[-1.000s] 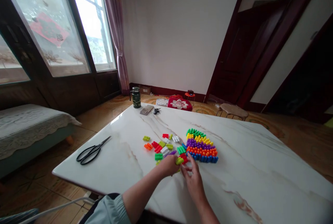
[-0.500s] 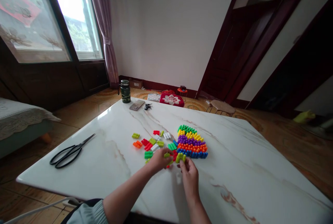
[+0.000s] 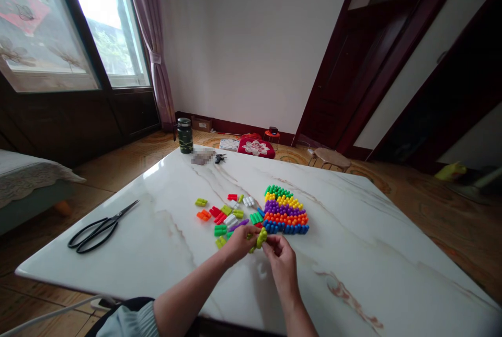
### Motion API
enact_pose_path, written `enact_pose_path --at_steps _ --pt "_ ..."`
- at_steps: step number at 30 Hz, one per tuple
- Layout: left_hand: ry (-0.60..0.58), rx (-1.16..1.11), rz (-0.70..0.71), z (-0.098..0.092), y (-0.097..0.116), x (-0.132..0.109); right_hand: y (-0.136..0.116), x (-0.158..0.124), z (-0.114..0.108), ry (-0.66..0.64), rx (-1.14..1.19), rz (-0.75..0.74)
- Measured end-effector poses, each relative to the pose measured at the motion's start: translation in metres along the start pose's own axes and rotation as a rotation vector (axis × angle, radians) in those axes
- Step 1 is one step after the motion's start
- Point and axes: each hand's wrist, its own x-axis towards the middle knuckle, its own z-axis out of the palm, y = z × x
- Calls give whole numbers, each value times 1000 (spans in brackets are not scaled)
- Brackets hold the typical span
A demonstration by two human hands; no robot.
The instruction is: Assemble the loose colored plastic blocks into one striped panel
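Observation:
My left hand and my right hand meet just above the table's near side, fingers closed. Between them are yellow-green plastic building pieces with rounded, bullet-like ends; the left fingers partly hide them. Beyond my right hand lies a block of joined pieces in colour bands of green, yellow, purple, orange and blue. To the left of it loose pieces are scattered, among them a green cluster, a white one, an orange one and a purple piece.
All this lies on a white marbled table. Black-handled scissors rest at the left. At the far corner stand a camouflage bottle, a blurred flat item and keys. A stool is beyond the far edge.
My right hand has moved left, bringing its yellow-green piece against my left hand. The piece has turned more upright. A purple loose piece now shows beside my left hand. The view has shifted slightly.

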Motion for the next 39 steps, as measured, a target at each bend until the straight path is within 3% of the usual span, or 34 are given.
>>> enact_pose_path --at_steps 3,10,12,17,20,24,32,39 --pt "-29 129 89 1 -4 2 -1 -1 -3 -43 12 49" --pt "107 216 139 1 -13 5 -9 -7 -6 -94 -28 40" --pt "139 147 123 1 -16 6 -4 -2 -13 -7 -88 -2" --pt "253 -206 -131 2 -12 10 29 21 -49 364 -274 -25" --pt "355 -436 -223 1 -8 11 45 34 -62 383 -394 -45" --pt "457 -599 -292 1 -4 7 50 42 -60 345 -508 -149" --pt "343 -541 -342 13 -2 -3 42 34 -45 311 -510 -155" --pt "322 -529 -348 15 -3 -3 44 36 -37 305 -490 -217"
